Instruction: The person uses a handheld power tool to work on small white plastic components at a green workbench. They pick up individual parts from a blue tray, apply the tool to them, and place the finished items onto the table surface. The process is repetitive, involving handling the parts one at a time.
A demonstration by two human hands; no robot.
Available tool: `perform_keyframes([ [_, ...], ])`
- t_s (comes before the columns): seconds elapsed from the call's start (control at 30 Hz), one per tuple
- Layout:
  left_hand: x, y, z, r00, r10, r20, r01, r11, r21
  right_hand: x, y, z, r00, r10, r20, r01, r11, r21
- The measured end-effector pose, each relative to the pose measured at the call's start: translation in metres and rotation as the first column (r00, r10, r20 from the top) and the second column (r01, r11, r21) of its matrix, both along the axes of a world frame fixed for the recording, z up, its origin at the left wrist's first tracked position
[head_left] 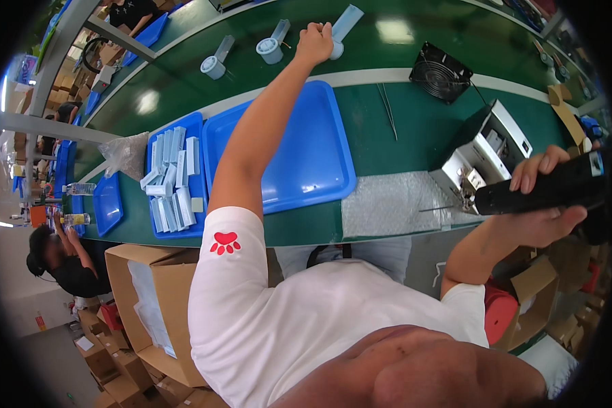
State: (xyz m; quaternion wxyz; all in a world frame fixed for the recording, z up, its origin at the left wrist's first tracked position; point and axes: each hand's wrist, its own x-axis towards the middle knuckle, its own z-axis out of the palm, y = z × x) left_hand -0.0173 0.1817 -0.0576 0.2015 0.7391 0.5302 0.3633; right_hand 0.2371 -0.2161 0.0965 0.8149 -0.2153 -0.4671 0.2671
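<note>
Left hand (314, 44) was at full reach on the far green belt (455, 34), at the rightmost pale-blue part (347, 24). Fingers were curled almost together at its round end; couldn't tell whether they pinched it or only touched. Two similar parts (270, 49) stood to its left, well apart. Right hand (530, 228) was wrapped firmly round a black tool (557, 192), near right, by the metal box (486, 146). A thin rod (435, 209) showed over the bubble wrap (387, 194) (its bit? couldn't tell).

Judging the reach: round end looked the safer grab, since the long trough seemed thin and easy to flex. Arm crossed the blue tray (347, 173), so a high elbow made sense. Tool wanted holding steady, off the box.
</note>
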Motion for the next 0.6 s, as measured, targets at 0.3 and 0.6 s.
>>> perform_keyframes([
  [0.3, -0.071, 0.034, 0.016, 0.747, 0.152, -0.647, -0.248, 0.967, -0.059, 0.014, -0.003, 0.003, 0.985, 0.17, -0.039, -0.168, 0.984, 0.059],
  [0.6, -0.103, 0.016, -0.006, 0.998, 0.035, 0.058, -0.034, 0.999, -0.009, 0.038, -0.016, 0.021, 0.975, -0.176, 0.139, 0.182, 0.983, -0.027],
])
